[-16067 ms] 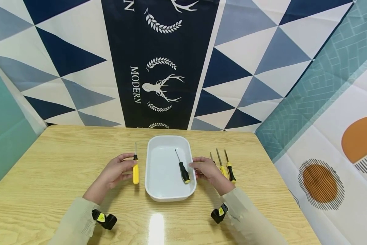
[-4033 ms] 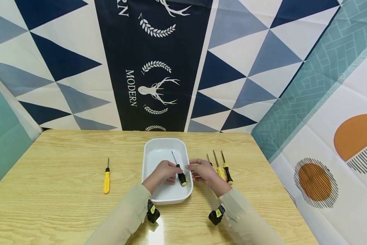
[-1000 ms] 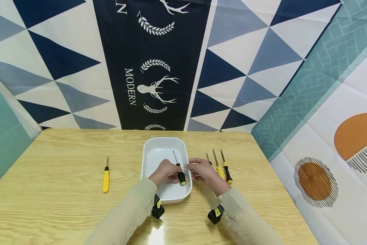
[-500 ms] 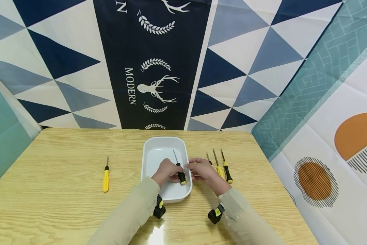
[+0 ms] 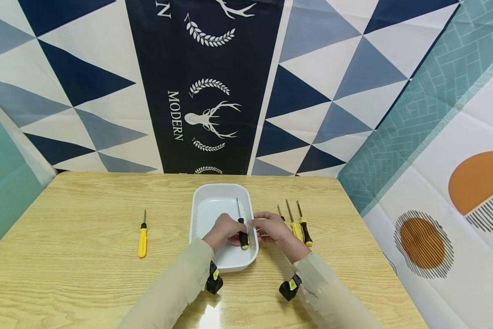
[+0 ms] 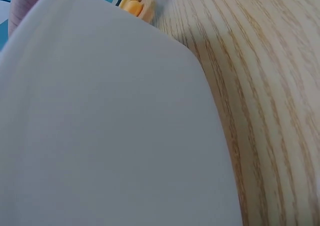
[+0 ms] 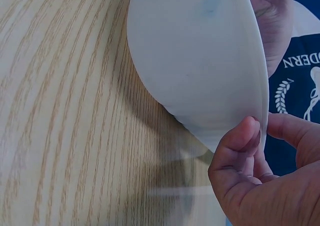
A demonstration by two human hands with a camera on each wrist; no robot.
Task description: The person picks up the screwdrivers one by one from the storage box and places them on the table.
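Note:
My left hand (image 5: 224, 230) reaches into a white plastic tub (image 5: 207, 210) and grips a black-handled screwdriver (image 5: 243, 240) with a yellow end cap. Its thin shaft points toward the far end of the tub. At the tub's right wall, my right hand (image 5: 272, 226) pinches the rim between thumb and fingers, as the right wrist view shows close up at the fingertips (image 7: 246, 131). The left wrist view is mostly filled by the tub's outer wall (image 6: 120, 106), which hides the left hand's grip.
On the wooden table (image 5: 86, 283), a yellow-handled screwdriver (image 5: 142, 242) lies to the left of the tub. Beyond my right hand lie three more, including a yellow-handled one (image 5: 294, 228) and a black-and-yellow one (image 5: 306, 232). A patterned cloth (image 5: 205, 151) hangs behind the table.
The yellow-handled screwdriver, earlier in my left hand, lies on the table at left. That hand moved into the tub to the black-handled screwdriver, which has just turned slightly straighter. The right hand stays at the rim.

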